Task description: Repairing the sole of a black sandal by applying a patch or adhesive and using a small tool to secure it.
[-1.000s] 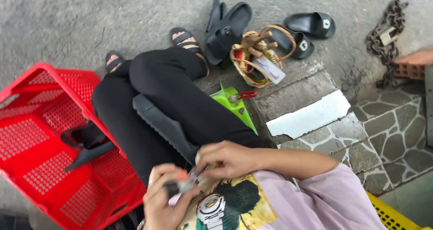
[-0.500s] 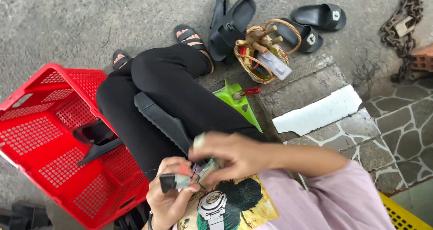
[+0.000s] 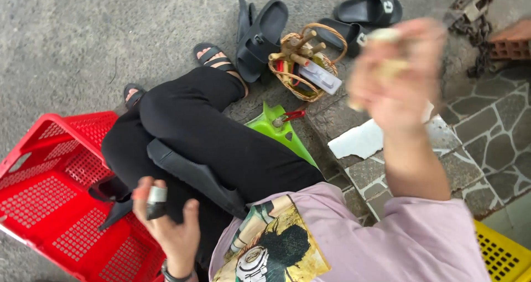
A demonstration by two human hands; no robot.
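Over concrete, left hand [image 3: 168, 226] holds small cylinder [image 3: 156, 201] upright

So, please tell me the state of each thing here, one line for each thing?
left hand: closed around a small dark part
right hand: raised, blurred, pinching something pale
red crate: lying on the ground, open side up
wicker basket: upright, holding wooden sticks
green dustpan: lying flat on the ground
black sandals: off, lying loose

Open concrete lies beyond the legs [image 3: 204, 132]. The red crate [image 3: 50, 204] blocks the left; basket [image 3: 307, 60] and sandals [image 3: 265, 30] crowd ahead.
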